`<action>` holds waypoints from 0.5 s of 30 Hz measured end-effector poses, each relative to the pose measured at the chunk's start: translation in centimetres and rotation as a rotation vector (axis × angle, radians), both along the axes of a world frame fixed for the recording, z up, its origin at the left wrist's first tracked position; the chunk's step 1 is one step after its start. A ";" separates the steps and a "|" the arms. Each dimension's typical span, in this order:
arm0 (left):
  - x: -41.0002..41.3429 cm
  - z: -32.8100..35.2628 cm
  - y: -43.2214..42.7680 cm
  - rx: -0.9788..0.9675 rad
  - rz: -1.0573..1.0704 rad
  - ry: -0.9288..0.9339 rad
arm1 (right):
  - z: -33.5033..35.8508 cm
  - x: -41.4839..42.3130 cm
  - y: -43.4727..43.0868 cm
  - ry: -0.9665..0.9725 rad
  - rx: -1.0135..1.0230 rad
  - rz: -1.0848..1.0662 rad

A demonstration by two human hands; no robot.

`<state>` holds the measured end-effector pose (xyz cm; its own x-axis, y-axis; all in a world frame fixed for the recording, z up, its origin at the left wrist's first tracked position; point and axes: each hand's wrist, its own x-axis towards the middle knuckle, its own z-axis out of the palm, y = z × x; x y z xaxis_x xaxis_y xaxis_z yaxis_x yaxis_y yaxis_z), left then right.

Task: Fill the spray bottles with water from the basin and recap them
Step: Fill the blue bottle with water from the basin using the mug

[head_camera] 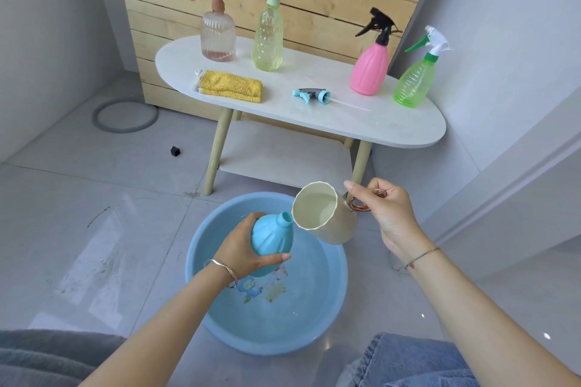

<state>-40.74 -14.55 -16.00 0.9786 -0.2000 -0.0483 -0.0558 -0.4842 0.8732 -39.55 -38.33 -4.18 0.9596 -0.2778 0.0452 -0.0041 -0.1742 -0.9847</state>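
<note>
I hold the blue bottle (272, 237) over the basin (193, 264) so that anything that misses falls back into the water instead of on the floor. My left hand (242, 248) is wrapped round its belly, fingers behind and thumb across the front, clamped firmly. I tilt it so the open neck points toward one o'clock, up at the cup (338, 229).

My right hand (388, 214) pinches the cup's copper handle, fingers curled through it, and tips the rim toward nine o'clock. The lip sits just beside the bottle mouth. There is water in the cup, but I cannot tell whether any is running out.

At twelve o'clock from the basin stands the white table (361, 122). The bottle's spray head (311, 95) lies there on its side, within reach for recapping. A yellow cloth (231, 86) lies at its ten o'clock, probably for drips. Four other bottles stand capped along the back.
</note>
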 end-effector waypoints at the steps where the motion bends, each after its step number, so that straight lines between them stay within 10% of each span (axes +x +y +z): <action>1: 0.0 0.0 0.0 0.000 -0.001 0.000 | 0.0 0.0 0.0 -0.003 -0.012 0.000; 15: -0.1 -0.5 -0.5 0.022 -0.012 0.021 | 1.4 -0.3 0.4 -0.059 -0.067 0.024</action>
<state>-40.84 -15.01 -16.48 0.9749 -0.2103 -0.0729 -0.0438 -0.5024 0.8635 -39.81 -37.91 -2.74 0.9610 -0.2492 0.1195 0.0586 -0.2389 -0.9693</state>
